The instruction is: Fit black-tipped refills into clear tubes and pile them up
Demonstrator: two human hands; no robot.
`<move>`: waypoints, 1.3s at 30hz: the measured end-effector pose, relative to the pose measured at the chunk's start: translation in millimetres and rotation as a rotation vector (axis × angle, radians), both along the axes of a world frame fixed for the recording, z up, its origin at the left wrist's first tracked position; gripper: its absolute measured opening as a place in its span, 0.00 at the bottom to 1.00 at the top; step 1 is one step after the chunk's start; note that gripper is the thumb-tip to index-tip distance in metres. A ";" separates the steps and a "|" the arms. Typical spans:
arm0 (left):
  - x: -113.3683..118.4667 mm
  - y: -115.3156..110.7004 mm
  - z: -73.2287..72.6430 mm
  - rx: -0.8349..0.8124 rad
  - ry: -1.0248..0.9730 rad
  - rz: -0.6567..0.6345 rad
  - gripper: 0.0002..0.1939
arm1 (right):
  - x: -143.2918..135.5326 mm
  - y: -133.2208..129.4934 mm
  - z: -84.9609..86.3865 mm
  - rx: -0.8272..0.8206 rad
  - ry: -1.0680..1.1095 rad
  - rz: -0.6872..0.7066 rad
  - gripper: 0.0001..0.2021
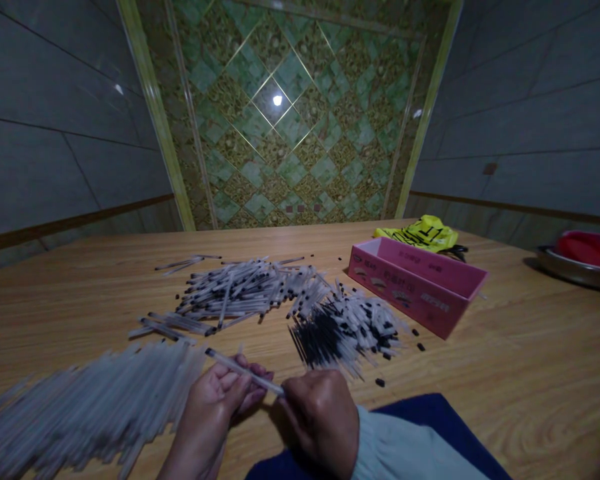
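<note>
A clear pen barrel [240, 368] with a dark plug at its far left end slants between my two hands. My left hand [225, 390] is closed on its middle, thumb over the top. The curled fingers of my right hand [323, 413] pinch its right end; whether they also hold a smaller part is hidden. Left of my left hand lies a wide layer of clear empty tubes [95, 407]. Just beyond my right hand is a heap of thin refills [320, 333] with black ends and pale shafts. Farther back spreads a pile of barrels with black plugs [235, 290].
A pink open box [410, 287] stands right of the piles, a yellow plastic bag [425, 233] behind it. Small black caps [380, 383] are scattered nearby. A metal basin [575, 267] with a red container sits at the far right of the wooden table [530, 373].
</note>
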State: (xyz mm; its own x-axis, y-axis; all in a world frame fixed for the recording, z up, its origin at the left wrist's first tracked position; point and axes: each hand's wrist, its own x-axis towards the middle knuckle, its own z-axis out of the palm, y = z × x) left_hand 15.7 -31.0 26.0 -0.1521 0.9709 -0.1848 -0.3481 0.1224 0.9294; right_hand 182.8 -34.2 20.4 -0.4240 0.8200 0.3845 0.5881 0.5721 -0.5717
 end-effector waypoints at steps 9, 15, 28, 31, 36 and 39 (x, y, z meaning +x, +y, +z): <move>-5.4 -0.1 4.1 0.058 -0.060 -0.108 0.19 | -2.1 14.3 -12.9 -1.257 0.838 0.401 0.27; -5.5 2.6 -1.1 0.025 -0.084 -0.104 0.22 | -1.1 15.2 -15.6 -1.354 0.948 0.336 0.20; 4.6 -0.8 3.1 0.035 -0.061 0.011 0.21 | -3.7 4.1 -10.0 -0.274 0.290 -0.040 0.15; 4.4 -0.9 3.7 0.031 -0.088 0.020 0.21 | 0.6 1.4 -6.9 0.250 0.000 -0.046 0.10; -1.5 -1.1 8.4 0.038 -0.141 -0.091 0.18 | -1.8 -2.0 -1.1 -0.121 0.294 -0.001 0.15; -3.3 -2.8 13.1 0.094 -0.137 -0.196 0.16 | -5.1 0.2 -7.0 -0.894 0.689 0.275 0.27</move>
